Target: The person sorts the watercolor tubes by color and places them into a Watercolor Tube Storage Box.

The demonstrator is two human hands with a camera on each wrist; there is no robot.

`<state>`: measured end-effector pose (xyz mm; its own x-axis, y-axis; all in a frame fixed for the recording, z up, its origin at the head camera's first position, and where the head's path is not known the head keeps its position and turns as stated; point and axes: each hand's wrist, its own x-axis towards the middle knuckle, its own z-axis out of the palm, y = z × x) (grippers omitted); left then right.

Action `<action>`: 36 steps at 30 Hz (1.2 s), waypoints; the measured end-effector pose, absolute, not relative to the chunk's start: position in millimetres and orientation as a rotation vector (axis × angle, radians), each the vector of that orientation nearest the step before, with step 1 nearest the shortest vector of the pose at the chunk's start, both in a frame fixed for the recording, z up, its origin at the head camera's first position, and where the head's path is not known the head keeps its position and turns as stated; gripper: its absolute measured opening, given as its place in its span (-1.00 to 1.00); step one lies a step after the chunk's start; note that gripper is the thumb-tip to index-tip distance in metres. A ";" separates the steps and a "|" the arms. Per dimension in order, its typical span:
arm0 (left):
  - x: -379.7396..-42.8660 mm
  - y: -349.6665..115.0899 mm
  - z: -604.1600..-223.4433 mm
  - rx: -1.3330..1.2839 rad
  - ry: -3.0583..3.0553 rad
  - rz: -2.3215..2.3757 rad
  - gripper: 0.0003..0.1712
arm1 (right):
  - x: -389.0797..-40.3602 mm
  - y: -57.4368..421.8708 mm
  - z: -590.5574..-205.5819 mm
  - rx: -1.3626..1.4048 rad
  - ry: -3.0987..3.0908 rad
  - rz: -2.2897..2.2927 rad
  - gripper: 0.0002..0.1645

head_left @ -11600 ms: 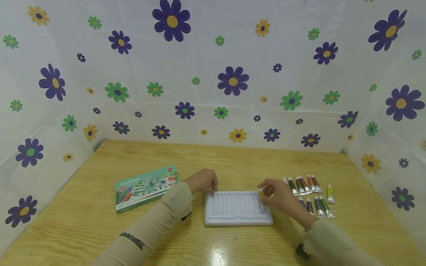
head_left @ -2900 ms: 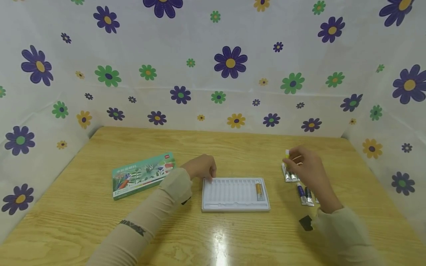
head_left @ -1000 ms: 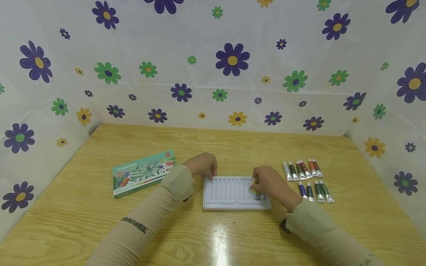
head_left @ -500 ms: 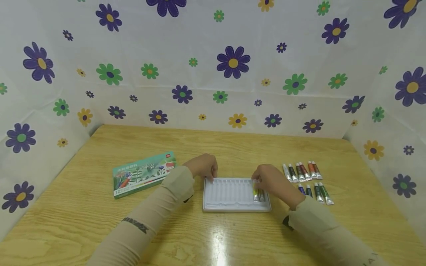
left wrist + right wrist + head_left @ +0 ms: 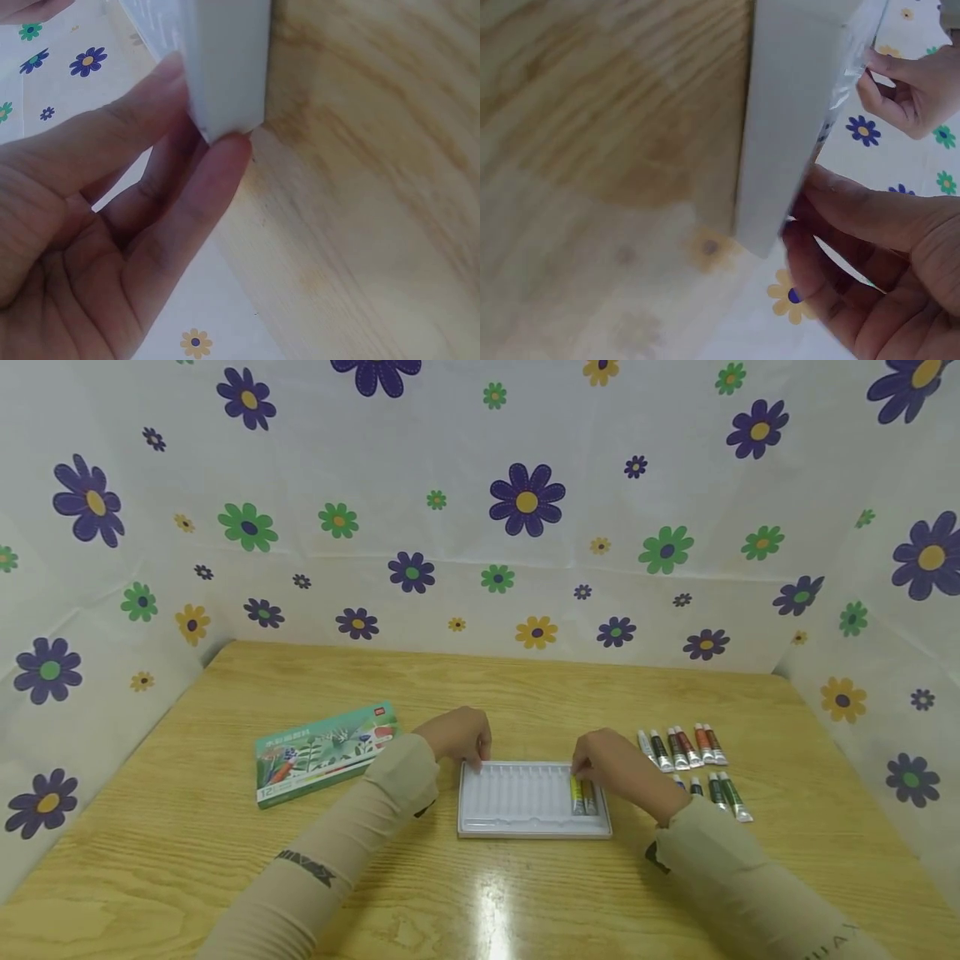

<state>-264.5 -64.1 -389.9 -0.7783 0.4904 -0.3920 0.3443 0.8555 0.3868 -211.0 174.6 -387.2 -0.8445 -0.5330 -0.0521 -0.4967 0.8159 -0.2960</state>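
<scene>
A white slotted plastic tray (image 5: 517, 838) lies on the wooden table. My left hand (image 5: 457, 735) pinches its far left corner between thumb and fingers, close up in the left wrist view, where the tray's side wall (image 5: 229, 67) shows. Toward the right end, a yellow paint tube (image 5: 577, 797) lies in a slot beside an ochre paint tube (image 5: 589, 799). My right hand (image 5: 615, 768) has curled fingers at the yellow tube's cap end, covering both caps. In the right wrist view, its thumb and fingers meet by the tray's end (image 5: 787, 135).
Right of the tray lie two rows of paint tubes: reds, browns, dark and white ones behind (image 5: 682, 747), blue and greens (image 5: 733, 797) in front, partly behind my right wrist. A green paint box (image 5: 322, 752) lies left, beside my left forearm. A flowered cloth (image 5: 450, 510) encloses the table.
The ochre tube, then the yellow tube from the right, came into the tray. In the last second the yellow tube settled flat in its slot; the left hand stayed at the corner.
</scene>
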 end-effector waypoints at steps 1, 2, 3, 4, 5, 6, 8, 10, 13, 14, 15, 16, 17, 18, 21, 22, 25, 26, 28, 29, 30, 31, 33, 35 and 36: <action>-264.4 -64.2 -389.8 0.611 2.539 0.406 -0.94 | -211.2 174.7 -387.7 -0.807 2.862 -0.412 -0.96; -264.3 -64.2 -389.6 0.612 2.538 0.408 -0.94 | -211.3 174.9 -388.0 -0.803 2.858 -0.412 -0.96; -264.0 -64.2 -389.2 0.611 2.535 0.409 -0.94 | -211.5 175.2 -388.3 -0.805 2.855 -0.412 -0.96; -263.7 -64.2 -388.8 0.608 2.532 0.412 -0.95 | -211.7 175.6 -388.9 -0.811 2.854 -0.410 -0.96; -263.3 -64.2 -388.3 0.606 2.532 0.415 -0.94 | -211.8 175.8 -389.4 -0.817 2.855 -0.408 -0.96; -262.8 -64.1 -387.9 0.608 2.530 0.413 -0.95 | -212.2 176.0 -390.1 -0.826 2.858 -0.403 -0.96; -262.5 -64.3 -386.8 0.608 2.530 0.414 -0.95 | -213.1 176.4 -390.8 -0.853 2.865 -0.388 -0.96; -263.2 -64.5 -387.6 0.610 2.533 0.410 -0.95 | -213.4 176.0 -391.0 -0.850 2.857 -0.376 -0.95; -263.8 -64.2 -389.2 0.610 2.537 0.413 -0.95 | -211.9 174.9 -389.8 -0.813 2.812 -0.422 -0.89; -264.1 -64.0 -389.9 0.606 2.537 0.416 -0.94 | -211.1 174.6 -389.1 -0.808 2.793 -0.437 -0.87; -264.0 -63.9 -390.0 0.602 2.536 0.416 -0.94 | -210.4 174.3 -388.4 -0.812 2.774 -0.444 -0.86; -263.6 -63.7 -389.7 0.596 2.536 0.421 -0.94 | -209.8 174.3 -387.6 -0.828 2.757 -0.449 -0.85; -263.3 -63.6 -389.4 0.593 2.534 0.422 -0.94 | -209.4 174.4 -387.3 -0.851 2.746 -0.447 -0.85; -263.2 -63.5 -389.2 0.591 2.534 0.422 -0.94 | -209.2 174.6 -386.9 -0.885 2.739 -0.435 -0.85; -263.2 -63.7 -388.7 0.590 2.535 0.421 -0.94 | -209.4 175.1 -385.5 -0.965 2.730 -0.391 -0.88; -263.2 -63.7 -388.6 0.593 2.538 0.418 -0.94 | -209.4 175.4 -385.0 -0.982 2.729 -0.387 -0.89; -263.2 -64.0 -388.5 0.598 2.542 0.411 -0.94 | -208.7 175.3 -383.9 -0.981 2.726 -0.388 -0.89; -263.1 -64.1 -388.4 0.600 2.543 0.408 -0.93 | -208.2 175.4 -383.7 -0.974 2.726 -0.388 -0.88; -262.5 -64.4 -388.0 0.602 2.545 0.407 -0.93 | -207.7 175.8 -383.2 -0.962 2.727 -0.393 -0.86; -262.2 -64.5 -387.9 0.604 2.544 0.410 -0.93 | -207.2 175.8 -382.8 -0.945 2.732 -0.399 -0.86; -261.9 -64.6 -387.7 0.609 2.543 0.412 -0.93 | -207.0 176.2 -382.4 -0.939 2.741 -0.401 -0.85; -261.6 -64.8 -387.6 0.618 2.544 0.411 -0.94 | -206.9 176.8 -381.8 -0.939 2.751 -0.407 -0.85; -261.0 -65.2 -387.0 0.635 2.540 0.412 -0.94 | -207.4 178.8 -379.8 -0.942 2.785 -0.408 -0.85; -260.9 -65.9 -387.1 0.657 2.534 0.399 -0.94 | -209.3 181.7 -376.6 -0.931 2.826 -0.400 -0.85; -261.1 -66.5 -387.1 0.667 2.531 0.387 -0.94 | -210.8 184.0 -374.6 -0.929 2.847 -0.394 -0.85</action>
<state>-261.1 -66.5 -387.1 -0.7601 0.5232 -0.3855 0.3839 0.8401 0.3832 -210.8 184.0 -374.6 -0.8043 -0.5933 -0.0339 -0.5618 0.7776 -0.2823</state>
